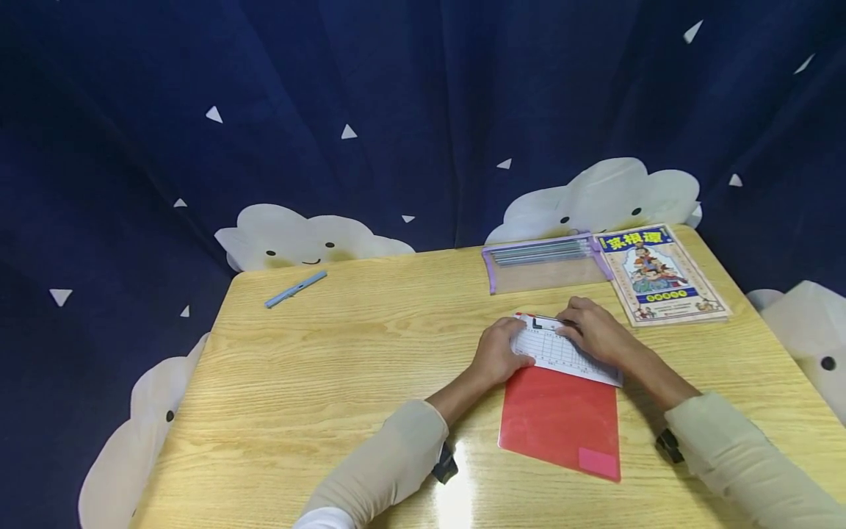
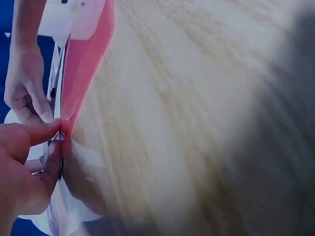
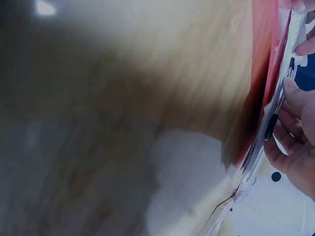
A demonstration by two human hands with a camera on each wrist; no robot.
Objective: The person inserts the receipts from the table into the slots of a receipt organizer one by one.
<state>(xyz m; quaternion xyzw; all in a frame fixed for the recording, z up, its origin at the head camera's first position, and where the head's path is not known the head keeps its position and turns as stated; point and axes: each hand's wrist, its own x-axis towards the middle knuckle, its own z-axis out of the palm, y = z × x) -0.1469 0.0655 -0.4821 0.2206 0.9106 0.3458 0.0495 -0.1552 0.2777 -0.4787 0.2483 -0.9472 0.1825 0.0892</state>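
A white printed sheet [image 1: 562, 351] with a ruled grid lies across the upper part of a red plastic folder [image 1: 558, 419] on the table. A black L-shaped piece [image 1: 536, 323] shows at the sheet's top edge. My left hand [image 1: 496, 351] grips the sheet's left end, its thumb on the near edge; in the left wrist view its thumb and finger pinch at the edge. My right hand [image 1: 598, 334] holds the top edge, thumb on the printed side. Close to its fingers in the right wrist view is a black piece [image 3: 271, 126] on that edge.
Behind the hands lies a mesh pencil case [image 1: 548, 275] with purple edging and several pencils inside. A comic-style book [image 1: 661, 275] lies at the back right. At the back left is a blue pen [image 1: 295, 289]. A dark blue curtain [image 1: 396, 110] hangs behind the wooden table [image 1: 297, 389].
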